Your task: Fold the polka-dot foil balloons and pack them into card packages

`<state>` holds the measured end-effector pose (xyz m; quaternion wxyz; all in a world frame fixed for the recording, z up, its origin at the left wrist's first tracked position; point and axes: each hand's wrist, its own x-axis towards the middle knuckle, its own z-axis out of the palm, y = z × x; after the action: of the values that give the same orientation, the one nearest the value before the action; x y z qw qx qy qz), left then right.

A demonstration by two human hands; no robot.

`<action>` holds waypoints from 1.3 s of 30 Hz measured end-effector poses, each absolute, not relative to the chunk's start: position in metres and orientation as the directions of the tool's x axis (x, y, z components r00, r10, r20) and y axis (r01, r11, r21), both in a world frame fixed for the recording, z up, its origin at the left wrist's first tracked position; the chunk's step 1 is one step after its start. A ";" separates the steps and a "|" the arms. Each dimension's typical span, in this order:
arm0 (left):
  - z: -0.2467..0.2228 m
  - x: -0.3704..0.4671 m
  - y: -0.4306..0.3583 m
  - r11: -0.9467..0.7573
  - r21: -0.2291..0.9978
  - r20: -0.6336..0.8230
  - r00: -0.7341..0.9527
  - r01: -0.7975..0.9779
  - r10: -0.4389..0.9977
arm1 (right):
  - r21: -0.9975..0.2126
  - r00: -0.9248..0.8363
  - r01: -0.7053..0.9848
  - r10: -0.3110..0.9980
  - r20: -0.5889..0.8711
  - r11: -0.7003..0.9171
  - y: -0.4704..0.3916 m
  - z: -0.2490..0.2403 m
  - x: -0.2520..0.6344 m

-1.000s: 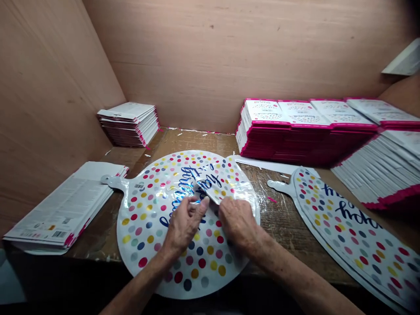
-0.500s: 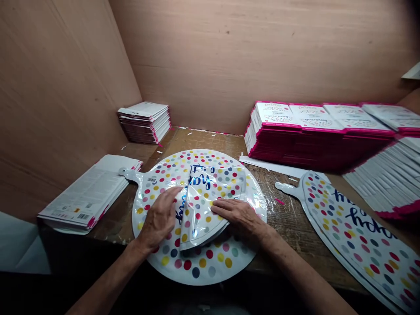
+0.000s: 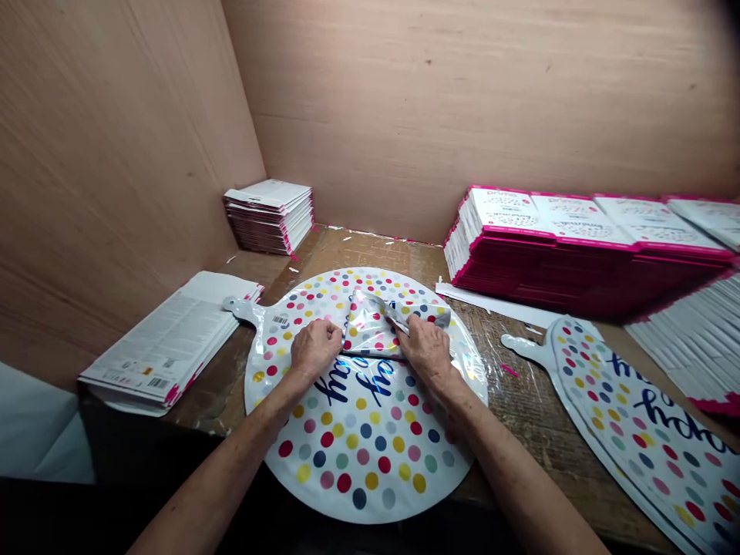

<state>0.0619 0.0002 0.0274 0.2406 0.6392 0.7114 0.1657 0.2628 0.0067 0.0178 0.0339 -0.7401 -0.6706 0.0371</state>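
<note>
A large round foil balloon (image 3: 370, 462) with coloured dots and blue lettering lies flat on the table, its tail pointing left. On its upper middle sits a smaller folded dotted foil piece (image 3: 370, 327). My left hand (image 3: 315, 347) is closed at the left edge of the folded piece, with finger and thumb pressed on it. My right hand (image 3: 425, 347) grips the right part of that piece, where the foil is raised and creased; its fingertips are partly hidden.
White printed cards (image 3: 156, 347) lie at the left, with another card stack (image 3: 271, 216) behind. Pink-edged packs (image 3: 537, 254) line the back right. More dotted balloons (image 3: 647, 439) lie at the right. A white strip (image 3: 497, 304) and scraps rest on the wooden table (image 3: 509, 401).
The folded foil has been folded smaller, away from me, uncovering the lower part of the balloon. Both hands have closed on its sides. The view has shifted slightly left.
</note>
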 end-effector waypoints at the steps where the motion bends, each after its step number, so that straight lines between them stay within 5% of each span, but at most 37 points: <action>1: 0.027 0.063 -0.001 0.123 0.543 -0.097 -0.084 0.831 0.992 | -0.089 0.085 0.992 0.996 -0.029 -0.088 0.007 0.018 0.263; 4: 0.022 0.067 -0.003 -0.109 0.485 0.240 -0.012 0.868 0.971 | -0.112 0.016 0.993 0.997 -0.080 -0.025 0.015 0.021 0.270; 6: 0.015 0.071 0.000 -0.395 0.334 0.431 0.233 0.856 0.871 | -0.132 -0.031 0.991 0.996 -0.084 0.019 0.021 0.024 0.276; 9: 0.000 0.079 0.013 -0.600 0.176 0.319 0.532 0.780 0.785 | -0.133 -0.038 0.991 0.997 -0.064 0.029 0.017 0.034 0.282; 11: -0.011 0.082 0.022 -0.583 0.145 0.209 0.551 0.800 0.808 | -0.115 -0.035 0.993 0.999 0.034 0.039 0.005 0.040 0.278; 14: -0.019 0.083 0.032 -0.540 0.147 0.132 0.524 0.829 0.841 | -0.021 -0.260 0.963 0.948 0.181 0.268 -0.012 0.041 0.256; 19: 0.002 0.076 0.051 -0.534 0.168 -0.024 0.545 0.829 0.838 | 0.128 -0.475 0.874 0.879 0.028 0.469 -0.006 0.025 0.208; 25: 0.033 0.065 0.033 -0.647 0.151 0.070 0.645 0.747 0.761 | 0.131 -0.671 0.737 0.741 0.025 0.663 -0.019 0.027 0.242; 29: 0.027 0.054 0.003 -0.854 0.195 0.143 0.847 0.483 0.512 | -0.073 -0.875 0.469 0.474 0.102 0.880 -0.053 0.031 0.300; 32: 0.019 0.047 -0.006 -0.790 0.337 0.056 0.827 0.512 0.560 | -0.402 -0.765 0.530 0.625 0.151 0.746 -0.060 0.021 0.326; 35: 0.014 0.048 -0.009 -0.613 0.528 0.071 0.689 0.588 0.721 | -0.645 -0.414 0.660 0.903 0.115 0.385 -0.044 0.011 0.327; 37: 0.013 0.055 -0.011 -0.422 0.662 0.085 0.497 0.620 0.864 | -0.667 -0.184 0.724 0.981 0.055 0.174 -0.026 0.010 0.317; 39: 0.010 0.065 -0.014 -0.244 0.700 0.100 0.246 0.671 0.964 | -0.566 -0.047 0.824 0.999 -0.018 0.028 -0.008 0.014 0.304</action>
<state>0.0648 -0.0137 0.0103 0.2715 0.7411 0.5516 0.2698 0.3037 -0.0078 0.0138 0.1986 -0.6612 -0.6890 0.2204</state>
